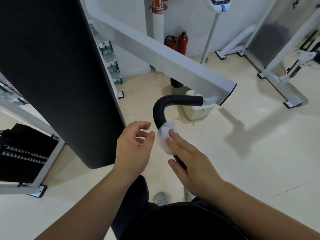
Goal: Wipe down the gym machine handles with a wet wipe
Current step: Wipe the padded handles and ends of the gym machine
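Observation:
A curved black foam handle [161, 108] hangs from the end of a white machine arm [173, 61]. A white wet wipe [165, 135] is wrapped around the handle's lower straight part. My right hand [188, 163] lies along that part, fingers pressing the wipe against the handle and thumb under the bar. My left hand [134, 146] hovers just left of the wipe, palm up, fingers curled apart, holding nothing.
A tall black back pad [57, 70] stands close on the left. A weight stack [22, 153] sits at lower left. A pale plastic jug [197, 111] is on the floor behind the handle. Two fire extinguishers [178, 42] and another white machine frame [280, 75] are farther back.

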A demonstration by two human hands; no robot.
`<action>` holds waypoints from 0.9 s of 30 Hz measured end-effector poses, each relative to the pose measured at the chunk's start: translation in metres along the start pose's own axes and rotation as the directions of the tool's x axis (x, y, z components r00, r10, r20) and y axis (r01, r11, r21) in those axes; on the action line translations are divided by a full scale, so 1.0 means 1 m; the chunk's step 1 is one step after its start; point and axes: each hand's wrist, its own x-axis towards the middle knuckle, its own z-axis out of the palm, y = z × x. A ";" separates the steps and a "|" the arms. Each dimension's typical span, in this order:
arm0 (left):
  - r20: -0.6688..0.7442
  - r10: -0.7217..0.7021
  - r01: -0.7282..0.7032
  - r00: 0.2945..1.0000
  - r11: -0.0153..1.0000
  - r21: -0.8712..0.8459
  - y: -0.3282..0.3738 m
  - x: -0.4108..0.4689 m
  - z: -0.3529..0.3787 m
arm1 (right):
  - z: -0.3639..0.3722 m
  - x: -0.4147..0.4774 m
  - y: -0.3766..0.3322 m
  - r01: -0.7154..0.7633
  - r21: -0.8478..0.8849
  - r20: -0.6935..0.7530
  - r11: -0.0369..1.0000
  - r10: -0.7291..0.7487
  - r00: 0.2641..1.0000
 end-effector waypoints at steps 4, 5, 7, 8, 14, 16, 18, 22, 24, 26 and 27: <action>0.041 -0.006 0.007 0.999 1.000 -0.017 -0.001 -0.009 0.004 | -0.002 0.036 -0.010 -0.114 0.113 0.015 0.987 0.113 0.993; 0.045 0.004 -0.003 0.999 1.000 -0.023 0.000 -0.011 0.005 | 0.000 0.047 -0.012 -0.092 0.113 -0.003 0.989 0.093 0.996; 0.059 0.032 -0.029 0.998 0.999 -0.041 0.003 -0.016 0.008 | 0.006 0.059 -0.012 -0.080 0.124 -0.054 0.989 0.088 0.995; 0.066 0.046 -0.043 0.997 0.998 -0.044 0.005 -0.018 0.009 | 0.009 0.057 -0.009 -0.068 0.114 -0.089 0.991 0.078 0.993; 0.022 0.045 -0.045 0.999 0.999 0.013 0.004 -0.035 0.026 | 0.018 -0.001 0.025 0.052 0.042 -0.148 0.998 -0.045 0.988; -0.010 0.064 -0.063 0.998 0.997 0.043 0.005 -0.045 0.034 | 0.016 -0.021 0.030 0.057 0.056 -0.150 0.997 -0.048 0.987; -0.040 0.067 -0.063 0.997 0.995 0.077 0.007 -0.057 0.042 | 0.014 -0.039 0.035 0.044 0.072 -0.126 0.996 -0.035 0.991; -0.044 0.010 -0.003 0.999 0.988 0.151 0.012 -0.081 0.057 | 0.005 -0.071 0.047 0.043 0.011 -0.041 0.999 -0.042 0.998; -0.050 -0.059 0.065 0.997 0.988 0.136 0.015 -0.092 0.062 | -0.003 -0.080 0.052 0.057 -0.003 -0.044 0.998 -0.057 0.997; -0.055 -0.164 0.167 0.985 0.984 0.065 0.019 -0.101 0.065 | -0.008 -0.084 0.050 0.074 0.023 -0.089 0.997 -0.072 0.993; -0.047 -0.202 0.203 0.978 0.979 0.024 0.022 -0.106 0.065 | -0.010 -0.085 0.046 0.092 0.046 -0.119 0.995 -0.086 0.989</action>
